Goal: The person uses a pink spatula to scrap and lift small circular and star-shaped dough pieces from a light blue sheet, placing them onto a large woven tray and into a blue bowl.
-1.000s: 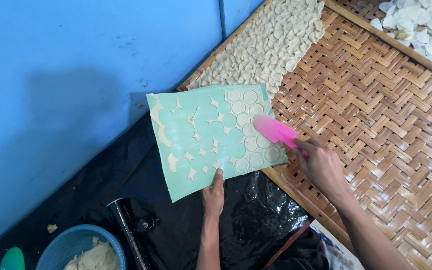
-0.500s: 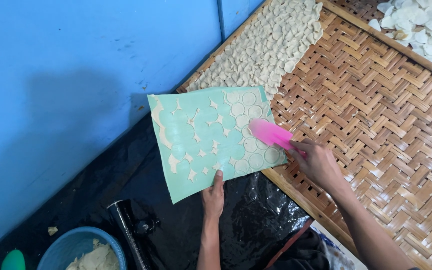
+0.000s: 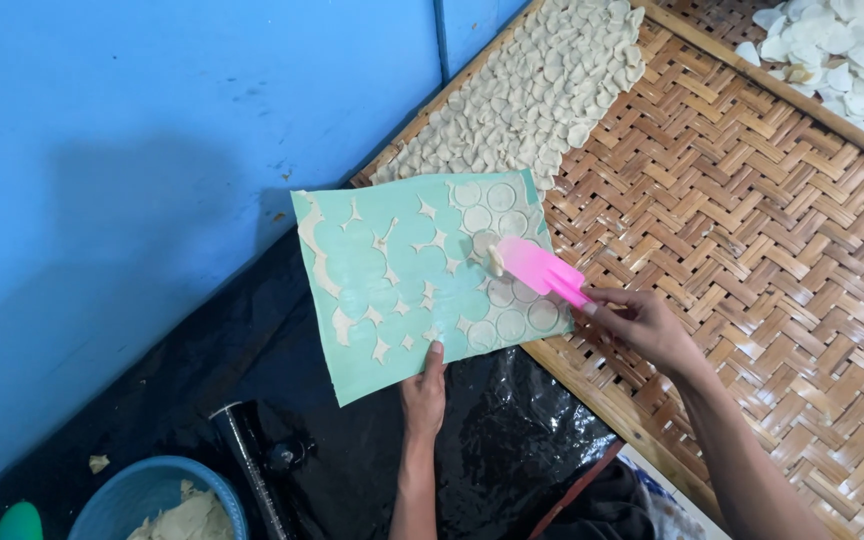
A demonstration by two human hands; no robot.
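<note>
My left hand [image 3: 425, 385] grips the near edge of a mint-green sheet [image 3: 372, 270] and holds it tilted above black plastic. Thin round dough discs and leftover scraps cling to the sheet. My right hand [image 3: 642, 325] holds a pink spatula [image 3: 540, 268] by its handle. The blade lies flat on the sheet's right half, among the discs [image 3: 508, 322], with a bit of dough at its tip.
A woven bamboo tray [image 3: 752, 250] lies to the right, with several rows of pale dough discs [image 3: 537, 90] along its far left edge. White chips [image 3: 852, 50] sit at the top right. A blue wall is on the left. A blue bowl of dough [image 3: 167, 505] and a black rod [image 3: 247, 465] lie below.
The pink spatula has slid leftward across the sheet, further in among the discs. My left hand keeps its grip on the sheet's edge.
</note>
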